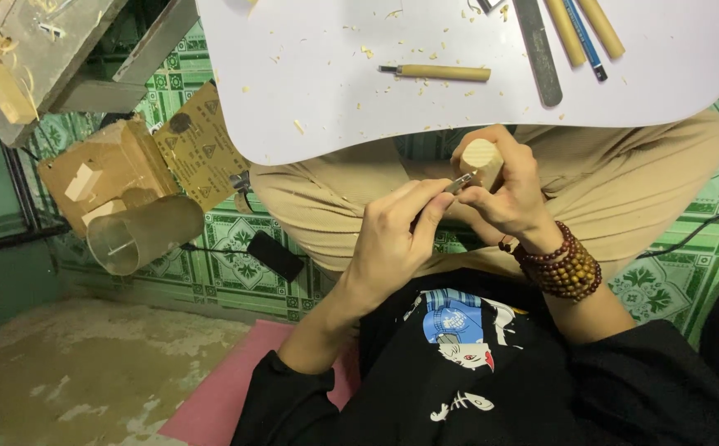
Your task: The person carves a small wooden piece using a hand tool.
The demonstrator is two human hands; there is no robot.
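My right hand (pixel 515 205), with brown bead bracelets (pixel 562 266) on the wrist, grips a small pale wooden block (pixel 482 155) over my lap. My left hand (pixel 392 239) pinches a slim carving tool (pixel 459 183) like a pen. Its metal tip touches the block's near side. Both hands are close together just below the edge of a white table (pixel 310 83). Most of the tool's handle is hidden inside my left fingers.
On the table lie a wooden-handled chisel (pixel 442 73), a flat metal file (pixel 539 51), several more handled tools (pixel 584 29) and wood chips. On the floor to the left are a cardboard box (pixel 112 169), a clear cup (pixel 141 235) and a black device (pixel 275 254). A pink mat (pixel 219 388) lies near me.
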